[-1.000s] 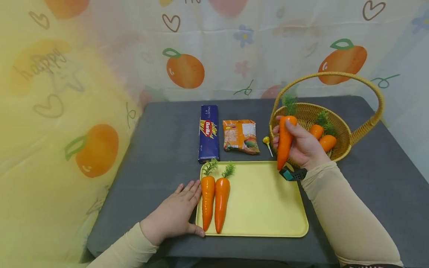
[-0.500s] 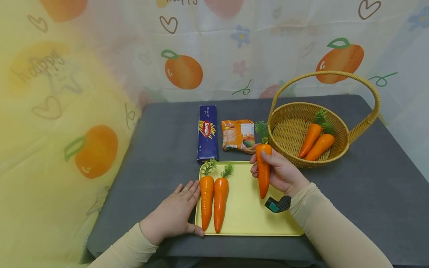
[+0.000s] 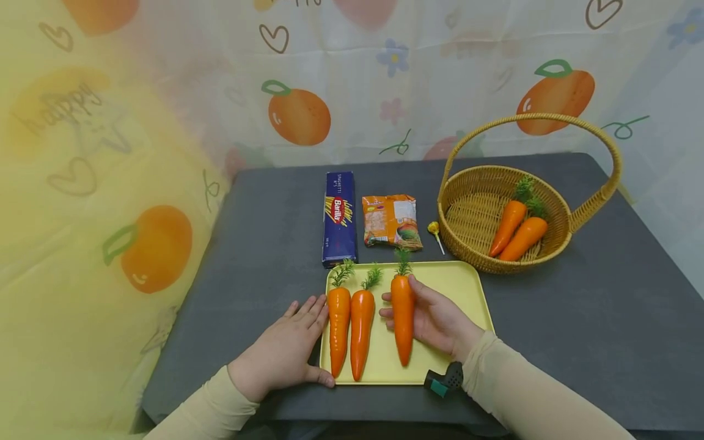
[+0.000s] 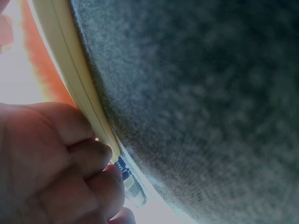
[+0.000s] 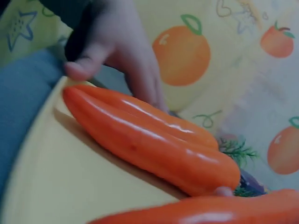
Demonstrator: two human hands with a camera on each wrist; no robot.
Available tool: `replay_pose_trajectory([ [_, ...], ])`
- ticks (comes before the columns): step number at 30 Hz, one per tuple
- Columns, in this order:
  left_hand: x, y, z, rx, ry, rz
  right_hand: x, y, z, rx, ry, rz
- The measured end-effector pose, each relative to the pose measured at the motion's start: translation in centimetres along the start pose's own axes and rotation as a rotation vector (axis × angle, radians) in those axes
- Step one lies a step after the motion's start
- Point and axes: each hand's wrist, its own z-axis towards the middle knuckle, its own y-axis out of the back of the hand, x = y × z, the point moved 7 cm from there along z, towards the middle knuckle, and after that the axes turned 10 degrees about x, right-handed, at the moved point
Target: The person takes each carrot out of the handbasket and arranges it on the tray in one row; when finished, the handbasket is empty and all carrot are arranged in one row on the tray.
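My right hand (image 3: 440,318) holds a carrot (image 3: 403,321) upright-pointing over the middle of the yellow tray (image 3: 451,360), its thumb on the right side and fingertips showing at the left. Whether this carrot touches the tray is unclear. Two more carrots lie side by side at the tray's left edge, the outer carrot (image 3: 338,333) and the inner carrot (image 3: 361,336); both also fill the right wrist view, the nearer carrot (image 5: 154,144) in front. My left hand (image 3: 286,351) rests against the tray's left rim (image 4: 70,70), fingers extended, thumb at the front corner.
A wicker basket (image 3: 456,235) with a tall handle stands at the back right, two carrots (image 3: 517,235) inside it. Behind the tray lie a blue spaghetti box (image 3: 339,220), an orange packet (image 3: 392,221) and a yellow lollipop (image 3: 434,230). Grey cloth (image 3: 264,244) covers the table.
My right hand has carried a carrot from the basket leftward and toward me, down over the tray's middle. The left hand and the two carrots beside it have stayed put.
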Motion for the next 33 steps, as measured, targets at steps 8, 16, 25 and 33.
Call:
replay_pose_trajectory([
  [8,0.1,-0.1,-0.1,0.000,-0.001,-0.007,-0.5,-1.3,-1.5,0.067,-0.062,0.011],
  [16,0.1,0.0,-0.1,-0.003,-0.007,0.006,-0.1,-2.0,-2.2,0.069,-0.058,0.001],
  [25,0.0,0.0,0.0,-0.003,-0.018,0.004,-0.1,-1.9,-2.8,0.066,-0.058,-0.025],
  [33,-0.1,0.1,0.0,0.012,-0.009,0.001,0.3,-1.6,-3.4,0.039,-0.081,-0.112],
])
